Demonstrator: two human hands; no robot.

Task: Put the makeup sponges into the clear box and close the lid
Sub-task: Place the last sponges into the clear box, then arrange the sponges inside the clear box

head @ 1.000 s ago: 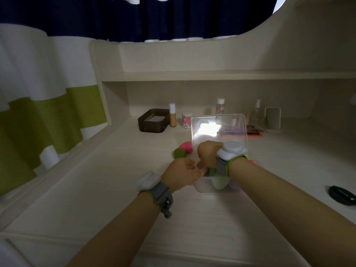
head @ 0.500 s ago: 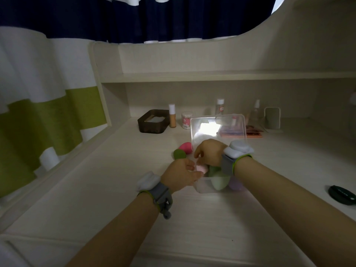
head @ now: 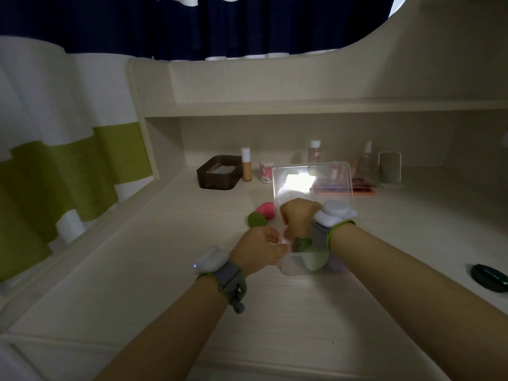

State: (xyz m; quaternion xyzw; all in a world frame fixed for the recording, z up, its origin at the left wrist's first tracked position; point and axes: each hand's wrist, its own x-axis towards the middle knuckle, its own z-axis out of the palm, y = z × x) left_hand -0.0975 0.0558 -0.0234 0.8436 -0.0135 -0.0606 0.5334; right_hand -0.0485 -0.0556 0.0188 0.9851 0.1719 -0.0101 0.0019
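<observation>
The clear box [head: 295, 266] stands mid-desk with its lid [head: 312, 182] tilted up behind it. Inside lie a light green sponge [head: 313, 261], a lilac sponge [head: 337, 264] and a darker green sponge [head: 302, 244]. My right hand [head: 298, 217] reaches down into the box, fingers curled on a pale pink sponge [head: 286, 240] at the left wall. My left hand [head: 259, 253] grips the box's left rim. On the desk left of the box lie a bright pink sponge [head: 266, 209] and a dark green sponge [head: 257, 220].
Along the back wall stand a dark brown tray [head: 218, 173], a foundation bottle [head: 246, 167], a cotton-swab cup [head: 267, 170], two clear bottles, a small mirror [head: 389, 167] and a palette [head: 357, 189]. A black compact [head: 489, 277] lies at the right edge.
My right hand has lowered a pale pink sponge into the left side of the box. My left hand stays at the box's left rim.
</observation>
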